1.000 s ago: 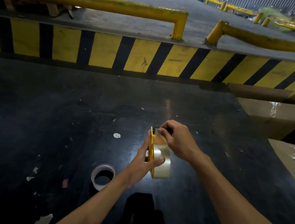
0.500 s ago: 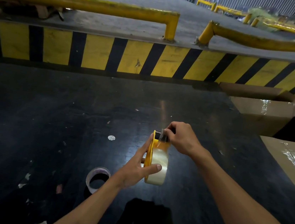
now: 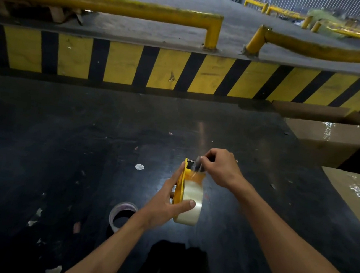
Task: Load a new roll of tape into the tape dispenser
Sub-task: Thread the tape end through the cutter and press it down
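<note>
A yellow tape dispenser point(image 3: 180, 183) stands on edge above the black table, with a clear roll of tape point(image 3: 190, 202) seated on it. My left hand point(image 3: 164, 204) grips the dispenser from the left, thumb pressed on the roll. My right hand point(image 3: 220, 167) pinches the loose tape end point(image 3: 198, 164) at the dispenser's top, by the dark blade end. The tape strip runs from the roll up to those fingers.
A used-up tape core point(image 3: 120, 215) lies on the black table point(image 3: 60, 144) just left of my left wrist. Cardboard boxes point(image 3: 331, 136) stand at the right edge. A yellow-and-black striped wall point(image 3: 138, 65) borders the far side. Paper scraps dot the left.
My right hand has lifted the tape end slightly higher at the dispenser's top. The left hand keeps its hold on the dispenser.
</note>
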`<act>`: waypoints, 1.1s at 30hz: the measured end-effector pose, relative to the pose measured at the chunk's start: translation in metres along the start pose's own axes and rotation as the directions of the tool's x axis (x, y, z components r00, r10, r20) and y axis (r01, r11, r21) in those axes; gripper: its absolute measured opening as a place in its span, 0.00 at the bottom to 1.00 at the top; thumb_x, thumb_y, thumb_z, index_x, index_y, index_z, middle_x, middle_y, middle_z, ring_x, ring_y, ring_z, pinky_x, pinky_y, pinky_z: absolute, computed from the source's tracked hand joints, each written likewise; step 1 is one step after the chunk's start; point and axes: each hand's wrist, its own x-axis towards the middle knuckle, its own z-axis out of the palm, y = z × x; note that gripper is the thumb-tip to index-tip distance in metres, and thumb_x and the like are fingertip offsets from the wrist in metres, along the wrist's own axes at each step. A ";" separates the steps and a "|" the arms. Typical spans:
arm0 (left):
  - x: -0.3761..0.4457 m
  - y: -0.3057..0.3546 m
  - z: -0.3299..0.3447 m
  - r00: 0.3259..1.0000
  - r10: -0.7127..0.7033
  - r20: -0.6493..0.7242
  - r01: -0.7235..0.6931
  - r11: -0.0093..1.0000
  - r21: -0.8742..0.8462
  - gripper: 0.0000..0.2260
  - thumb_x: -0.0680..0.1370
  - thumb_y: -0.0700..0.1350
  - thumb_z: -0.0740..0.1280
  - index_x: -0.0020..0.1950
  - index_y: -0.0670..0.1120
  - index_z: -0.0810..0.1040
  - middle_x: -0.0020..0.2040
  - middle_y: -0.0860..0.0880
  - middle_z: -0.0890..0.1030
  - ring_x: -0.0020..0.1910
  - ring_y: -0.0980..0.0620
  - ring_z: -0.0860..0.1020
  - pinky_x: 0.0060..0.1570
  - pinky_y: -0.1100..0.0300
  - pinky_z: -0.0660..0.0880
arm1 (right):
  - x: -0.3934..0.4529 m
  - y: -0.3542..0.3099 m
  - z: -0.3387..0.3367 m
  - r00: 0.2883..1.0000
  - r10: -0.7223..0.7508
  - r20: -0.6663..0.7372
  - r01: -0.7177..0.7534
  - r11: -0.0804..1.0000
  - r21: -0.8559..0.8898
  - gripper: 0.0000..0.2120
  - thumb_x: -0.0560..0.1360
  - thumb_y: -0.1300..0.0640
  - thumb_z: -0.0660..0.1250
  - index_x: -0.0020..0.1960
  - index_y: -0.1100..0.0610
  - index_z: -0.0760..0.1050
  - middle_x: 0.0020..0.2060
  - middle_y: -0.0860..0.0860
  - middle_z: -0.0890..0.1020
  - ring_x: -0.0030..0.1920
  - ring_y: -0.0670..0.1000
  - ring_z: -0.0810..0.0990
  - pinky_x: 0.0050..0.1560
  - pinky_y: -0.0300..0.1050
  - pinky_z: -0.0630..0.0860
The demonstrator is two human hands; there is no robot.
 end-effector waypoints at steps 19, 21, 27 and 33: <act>-0.015 0.000 -0.002 0.998 -0.024 0.063 0.025 1.000 -0.012 0.46 0.72 0.60 0.75 0.80 0.72 0.48 0.68 0.51 0.77 0.60 0.50 0.82 0.60 0.54 0.81 | 0.003 0.006 0.016 0.926 -0.374 -0.054 0.372 0.927 -0.041 0.03 0.75 0.58 0.71 0.43 0.56 0.83 0.38 0.45 0.79 0.44 0.51 0.72 0.47 0.49 0.71; -0.018 -0.002 0.000 0.999 -0.020 0.048 0.023 0.997 -0.074 0.45 0.71 0.61 0.76 0.79 0.74 0.51 0.70 0.47 0.76 0.65 0.43 0.80 0.67 0.44 0.79 | 0.002 0.009 0.015 0.935 -0.346 -0.073 0.347 0.938 -0.001 0.04 0.75 0.58 0.71 0.43 0.56 0.83 0.36 0.42 0.76 0.44 0.52 0.73 0.45 0.45 0.70; -0.024 -0.008 0.002 0.997 -0.040 0.062 0.045 0.994 -0.096 0.43 0.72 0.57 0.76 0.77 0.76 0.54 0.71 0.47 0.75 0.65 0.38 0.80 0.67 0.41 0.78 | -0.004 0.025 0.014 0.969 -0.246 -0.012 0.246 0.968 0.044 0.05 0.75 0.57 0.71 0.44 0.57 0.83 0.36 0.44 0.77 0.43 0.48 0.73 0.39 0.37 0.66; -0.023 -0.004 0.001 0.992 -0.029 0.122 0.034 0.999 -0.037 0.45 0.71 0.57 0.76 0.79 0.74 0.52 0.71 0.52 0.76 0.67 0.47 0.78 0.66 0.53 0.79 | -0.006 0.025 0.004 0.977 -0.204 0.065 0.191 0.967 0.168 0.05 0.77 0.57 0.69 0.42 0.54 0.80 0.37 0.47 0.80 0.39 0.46 0.77 0.40 0.40 0.72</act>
